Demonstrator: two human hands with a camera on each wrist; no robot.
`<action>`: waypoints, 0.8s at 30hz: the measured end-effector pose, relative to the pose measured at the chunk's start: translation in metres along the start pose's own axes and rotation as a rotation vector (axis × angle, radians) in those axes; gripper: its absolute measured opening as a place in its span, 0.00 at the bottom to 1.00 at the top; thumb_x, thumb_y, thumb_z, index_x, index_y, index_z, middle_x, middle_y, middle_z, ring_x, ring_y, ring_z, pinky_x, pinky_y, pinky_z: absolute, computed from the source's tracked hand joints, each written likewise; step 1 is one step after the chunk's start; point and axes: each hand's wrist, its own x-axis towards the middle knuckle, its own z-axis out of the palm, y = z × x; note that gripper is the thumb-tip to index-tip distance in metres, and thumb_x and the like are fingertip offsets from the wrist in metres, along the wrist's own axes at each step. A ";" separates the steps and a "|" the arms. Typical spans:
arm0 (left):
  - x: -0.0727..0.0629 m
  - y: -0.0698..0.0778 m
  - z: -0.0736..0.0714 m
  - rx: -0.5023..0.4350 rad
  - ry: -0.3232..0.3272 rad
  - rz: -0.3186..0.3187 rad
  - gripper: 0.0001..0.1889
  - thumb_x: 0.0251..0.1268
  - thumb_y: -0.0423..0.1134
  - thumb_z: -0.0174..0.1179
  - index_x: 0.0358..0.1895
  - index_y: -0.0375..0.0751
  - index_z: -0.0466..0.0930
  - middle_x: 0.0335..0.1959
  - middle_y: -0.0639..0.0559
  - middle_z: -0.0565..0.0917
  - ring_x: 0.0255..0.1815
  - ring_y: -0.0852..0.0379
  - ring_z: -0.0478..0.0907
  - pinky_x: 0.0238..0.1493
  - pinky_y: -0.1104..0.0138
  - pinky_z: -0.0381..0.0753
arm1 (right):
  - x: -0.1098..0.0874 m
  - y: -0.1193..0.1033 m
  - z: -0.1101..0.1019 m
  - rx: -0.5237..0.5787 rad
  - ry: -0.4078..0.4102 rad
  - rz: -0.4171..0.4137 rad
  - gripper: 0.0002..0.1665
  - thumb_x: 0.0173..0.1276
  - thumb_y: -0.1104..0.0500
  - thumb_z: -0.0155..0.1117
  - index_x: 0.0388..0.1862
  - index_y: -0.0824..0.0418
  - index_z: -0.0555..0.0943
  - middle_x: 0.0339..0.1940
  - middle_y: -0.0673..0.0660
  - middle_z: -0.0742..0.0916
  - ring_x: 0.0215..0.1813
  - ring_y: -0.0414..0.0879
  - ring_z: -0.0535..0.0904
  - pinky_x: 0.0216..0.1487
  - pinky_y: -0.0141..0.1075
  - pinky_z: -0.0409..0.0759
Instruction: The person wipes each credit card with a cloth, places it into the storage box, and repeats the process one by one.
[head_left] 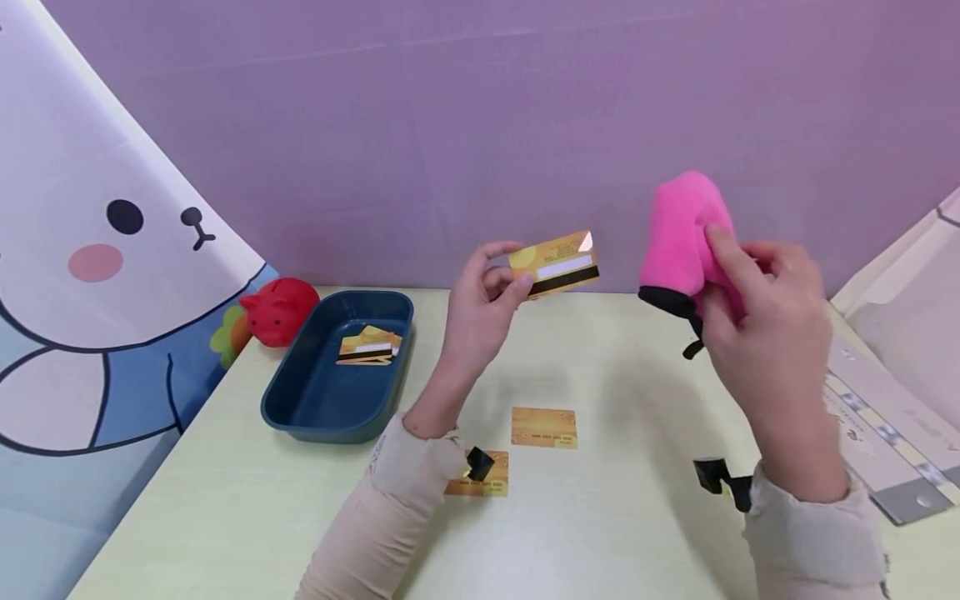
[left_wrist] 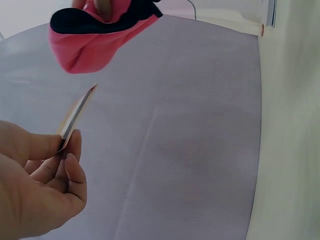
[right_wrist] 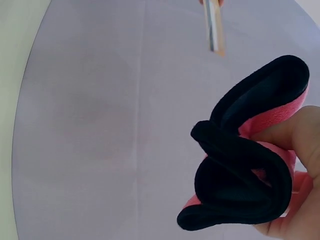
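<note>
Left hand (head_left: 482,312) pinches gold card (head_left: 562,275); right hand (head_left: 776,333) grips pink cloth (head_left: 678,242), at card's 3 o'clock — hands apart. Blue tray (head_left: 318,400) at card's 8 o'clock; two loose cards (head_left: 544,427) on surface (head_left: 600,533), 6 to 7 o'clock.

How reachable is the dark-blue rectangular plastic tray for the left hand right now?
Likely yes: the open-topped tray stands left of the left hand, nothing visible between them. That hand pinches a gold, black-striped plastic card, though, so gripping the tray may be awkward.
</note>
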 end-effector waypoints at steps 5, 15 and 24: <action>-0.001 -0.003 0.005 0.045 -0.064 -0.035 0.18 0.70 0.30 0.61 0.61 0.40 0.76 0.38 0.35 0.88 0.32 0.52 0.83 0.33 0.71 0.74 | -0.001 -0.008 0.007 0.068 0.030 -0.148 0.20 0.68 0.64 0.58 0.57 0.54 0.86 0.47 0.75 0.83 0.50 0.71 0.76 0.44 0.60 0.71; -0.007 -0.008 0.014 0.133 -0.146 -0.129 0.20 0.66 0.22 0.54 0.60 0.38 0.75 0.38 0.43 0.83 0.34 0.56 0.77 0.33 0.69 0.76 | -0.020 -0.030 0.043 0.071 -0.125 -0.496 0.21 0.64 0.70 0.63 0.52 0.54 0.87 0.46 0.69 0.83 0.38 0.65 0.76 0.32 0.54 0.72; 0.002 -0.005 0.006 -0.029 -0.174 -0.259 0.28 0.61 0.16 0.48 0.65 0.36 0.74 0.28 0.47 0.81 0.23 0.61 0.68 0.24 0.69 0.65 | -0.031 -0.027 0.053 0.057 -0.230 -0.443 0.25 0.58 0.69 0.71 0.56 0.53 0.86 0.50 0.68 0.83 0.41 0.66 0.79 0.36 0.55 0.76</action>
